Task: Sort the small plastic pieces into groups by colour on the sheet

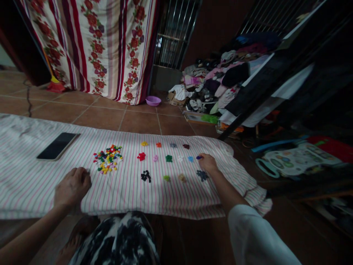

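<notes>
Small pieces lie on a striped cloth [127, 195]. A mixed-colour pile [108, 159] is on the left, with single-colour clusters to its right, among them red [141, 156], green [169, 158], black [146, 176] and light blue [190, 159]. My right hand [209, 163] is at the right end of the middle row, its fingertips together at a dark blue piece [199, 157], just above a grey-blue cluster [202, 175]. Below and left of the mixed pile, my left hand [73, 186] rests on the cloth with its fingers curled; what they hold, if anything, is hidden.
A dark phone [57, 146] lies on the cloth at the left. Beyond are a floral curtain [110, 48], a purple basin [153, 101] and a heap of clothes [215, 79]. A dark slanted bar and a colourful toy panel [289, 159] stand at the right.
</notes>
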The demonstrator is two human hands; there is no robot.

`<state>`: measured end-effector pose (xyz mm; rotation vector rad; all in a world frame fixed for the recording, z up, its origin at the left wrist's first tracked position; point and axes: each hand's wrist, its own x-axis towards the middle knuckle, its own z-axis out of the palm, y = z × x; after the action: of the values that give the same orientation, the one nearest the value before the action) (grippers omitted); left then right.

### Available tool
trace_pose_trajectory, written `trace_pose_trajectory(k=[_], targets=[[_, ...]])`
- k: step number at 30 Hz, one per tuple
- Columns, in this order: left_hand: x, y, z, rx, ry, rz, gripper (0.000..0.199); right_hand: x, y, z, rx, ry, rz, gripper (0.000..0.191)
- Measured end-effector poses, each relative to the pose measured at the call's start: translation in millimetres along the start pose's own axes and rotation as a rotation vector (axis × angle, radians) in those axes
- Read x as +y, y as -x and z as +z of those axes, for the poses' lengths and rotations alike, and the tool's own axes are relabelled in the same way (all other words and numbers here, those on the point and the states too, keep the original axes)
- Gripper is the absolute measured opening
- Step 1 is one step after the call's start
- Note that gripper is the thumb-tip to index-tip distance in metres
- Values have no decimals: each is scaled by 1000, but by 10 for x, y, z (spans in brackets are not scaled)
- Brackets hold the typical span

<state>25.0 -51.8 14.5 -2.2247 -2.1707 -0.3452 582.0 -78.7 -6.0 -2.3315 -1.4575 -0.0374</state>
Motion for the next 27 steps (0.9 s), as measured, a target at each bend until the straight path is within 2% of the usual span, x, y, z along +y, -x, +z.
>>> trace_pose_trajectory(k=[2, 4, 10, 14, 20, 27], targets=[[8, 4, -13, 2, 14, -7, 16, -29, 25, -39, 13, 79, 86, 33], [10, 7, -19, -3, 20, -1, 17, -45, 69, -105, 22, 111, 100, 34], [-2, 19, -13, -4, 42, 11, 22, -7, 333, -348, -29, -24, 25, 29], [-8, 25, -25, -3, 52, 31, 22, -59, 553, -427, -71, -144, -68, 24], [9, 35, -55, -2, 63, 10, 25, -163, 781, -324, -129, -209, -274, 18], [5, 36, -51, -7, 47, -4, 28, -135, 898, -213, -74, -143, -227, 20]])
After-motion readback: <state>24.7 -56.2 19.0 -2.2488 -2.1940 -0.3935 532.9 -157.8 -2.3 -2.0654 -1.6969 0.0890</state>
